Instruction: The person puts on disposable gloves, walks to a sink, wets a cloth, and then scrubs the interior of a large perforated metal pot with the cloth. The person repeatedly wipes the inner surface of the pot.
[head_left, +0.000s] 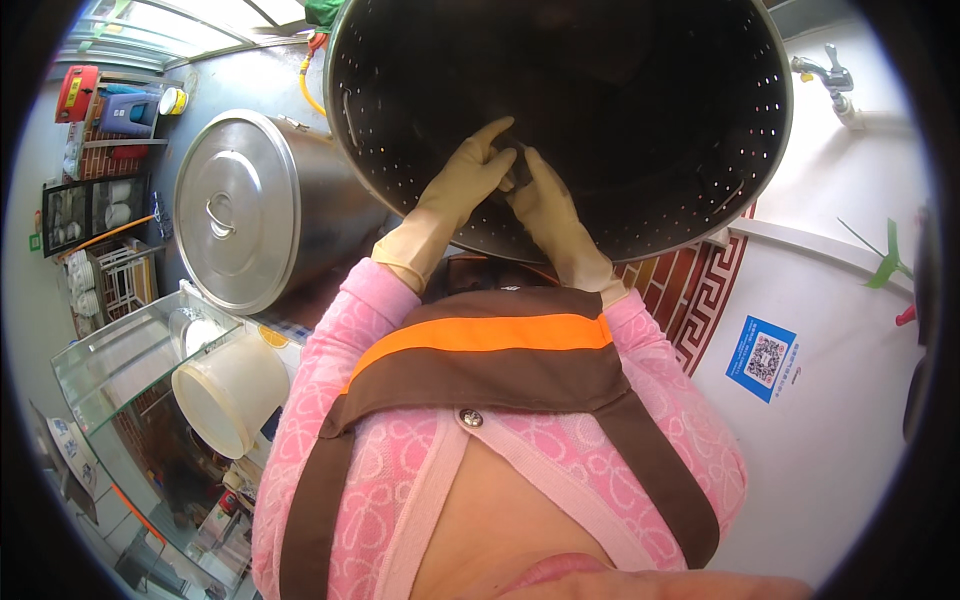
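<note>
Before me is a large round perforated metal vessel (652, 135) with a dark interior and rows of small holes around its wall. Both of my hands wear pale yellow rubber gloves and meet over its near side. My left hand (472, 169) has the index finger extended and the other fingers bent. Close beside it, my right hand (547, 196) has its fingers brought together near the left fingertips. Something small and dark grey (519, 154) shows between the hands; it is too blurred to name, and which hand holds it is unclear.
A lidded stainless-steel stockpot (247, 217) stands at left, above a white plastic bucket (229, 394) and a glass display case (142, 352). At right are a wall tap (829, 75) and a blue printed sign (761, 360). A yellow hose (305, 82) runs behind the stockpot.
</note>
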